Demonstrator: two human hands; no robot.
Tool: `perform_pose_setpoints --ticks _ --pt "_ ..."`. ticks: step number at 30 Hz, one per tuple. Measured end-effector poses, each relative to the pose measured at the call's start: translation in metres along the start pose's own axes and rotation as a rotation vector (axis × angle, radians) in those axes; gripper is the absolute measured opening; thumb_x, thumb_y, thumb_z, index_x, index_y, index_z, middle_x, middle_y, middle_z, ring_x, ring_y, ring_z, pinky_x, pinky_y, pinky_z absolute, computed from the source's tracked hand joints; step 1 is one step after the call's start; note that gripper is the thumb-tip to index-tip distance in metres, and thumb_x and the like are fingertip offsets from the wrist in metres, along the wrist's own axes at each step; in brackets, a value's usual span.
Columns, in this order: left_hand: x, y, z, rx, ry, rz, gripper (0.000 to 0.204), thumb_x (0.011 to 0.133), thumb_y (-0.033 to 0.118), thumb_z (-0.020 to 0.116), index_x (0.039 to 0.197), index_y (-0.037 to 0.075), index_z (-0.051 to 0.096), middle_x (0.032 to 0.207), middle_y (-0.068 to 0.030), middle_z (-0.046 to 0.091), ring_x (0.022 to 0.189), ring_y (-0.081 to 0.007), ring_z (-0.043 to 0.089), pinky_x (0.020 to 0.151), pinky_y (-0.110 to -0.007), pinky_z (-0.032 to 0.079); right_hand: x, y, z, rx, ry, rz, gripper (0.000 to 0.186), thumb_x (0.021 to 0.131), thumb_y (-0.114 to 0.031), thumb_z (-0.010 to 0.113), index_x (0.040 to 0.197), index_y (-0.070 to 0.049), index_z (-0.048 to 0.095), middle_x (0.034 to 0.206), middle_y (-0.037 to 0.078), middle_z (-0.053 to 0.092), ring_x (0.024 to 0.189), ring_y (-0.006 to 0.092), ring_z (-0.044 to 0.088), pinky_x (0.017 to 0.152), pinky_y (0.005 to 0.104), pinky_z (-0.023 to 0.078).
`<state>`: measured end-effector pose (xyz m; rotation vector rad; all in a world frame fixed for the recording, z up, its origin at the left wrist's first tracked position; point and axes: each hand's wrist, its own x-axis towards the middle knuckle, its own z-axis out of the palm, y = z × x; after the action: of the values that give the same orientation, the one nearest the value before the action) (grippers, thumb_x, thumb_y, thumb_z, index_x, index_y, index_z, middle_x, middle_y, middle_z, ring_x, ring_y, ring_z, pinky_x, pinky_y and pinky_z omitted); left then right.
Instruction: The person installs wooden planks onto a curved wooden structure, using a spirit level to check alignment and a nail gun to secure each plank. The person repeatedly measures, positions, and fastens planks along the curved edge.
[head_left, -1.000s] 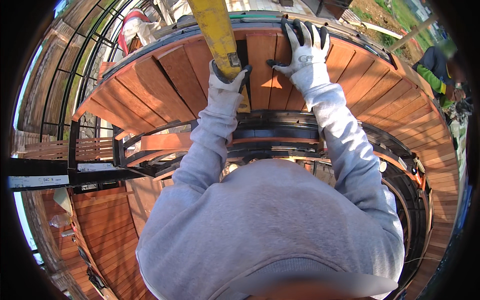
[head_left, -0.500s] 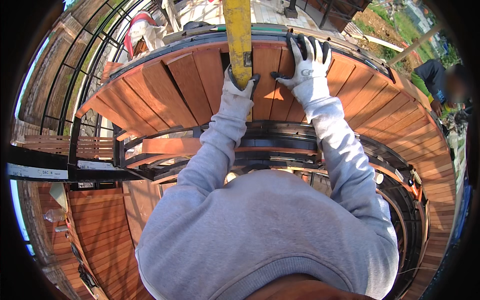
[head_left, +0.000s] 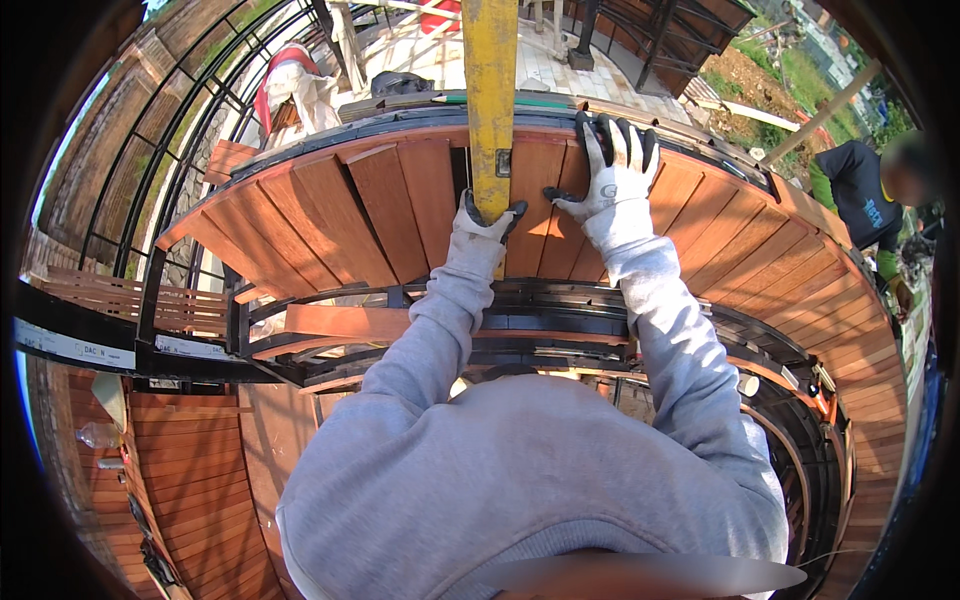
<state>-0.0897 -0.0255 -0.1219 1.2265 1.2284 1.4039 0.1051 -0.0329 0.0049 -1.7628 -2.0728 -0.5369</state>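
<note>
My left hand (head_left: 484, 226), in a white glove with black fingertips, is closed round the near end of a yellow spirit level (head_left: 490, 90). The level stretches away from me over the curved row of reddish-brown planks (head_left: 375, 215), past their far edge, and a small dark window shows near my grip. Just left of it is a narrow dark gap between two planks. My right hand (head_left: 612, 182), gloved alike, lies with fingers spread on the planks to the right, its fingertips reaching the far black rim (head_left: 550, 113).
A green pencil (head_left: 545, 102) lies along the far rim. Curved black metal frames (head_left: 540, 310) run on my near side, with a loose curved wooden strip (head_left: 350, 321). At the far right is another person (head_left: 860, 195). Black railings (head_left: 150, 130) stand at the left.
My view has tilted, so the planks and hands sit slightly lower in the picture. Both hands keep their places on the level and planks. The person at the right has shifted posture.
</note>
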Motion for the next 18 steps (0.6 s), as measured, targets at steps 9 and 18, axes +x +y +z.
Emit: perform_pose_setpoints --ticks 9,18 --pt "-0.003 0.01 0.005 -0.015 -0.012 -0.011 0.041 0.086 0.007 0.077 0.121 0.001 0.057 0.105 -0.0068 0.07 0.09 -0.0137 0.066 0.079 -0.027 0.054 -0.002 0.004 0.006 0.044 0.127 -0.006 0.112 0.061 -0.062 0.087 0.154 -0.019 0.042 0.15 0.013 0.043 0.145 0.0345 0.03 0.124 0.0583 0.011" --pt "-0.005 0.0 -0.001 -0.004 0.026 -0.016 0.039 0.087 0.005 0.076 0.121 0.002 0.058 0.103 -0.0055 0.07 0.088 -0.0131 0.065 0.08 -0.027 0.054 -0.002 -0.001 0.006 0.052 0.131 -0.03 0.114 0.06 -0.061 0.088 0.155 -0.019 0.041 0.149 0.012 0.044 0.143 0.0338 0.033 0.124 0.0572 0.014"
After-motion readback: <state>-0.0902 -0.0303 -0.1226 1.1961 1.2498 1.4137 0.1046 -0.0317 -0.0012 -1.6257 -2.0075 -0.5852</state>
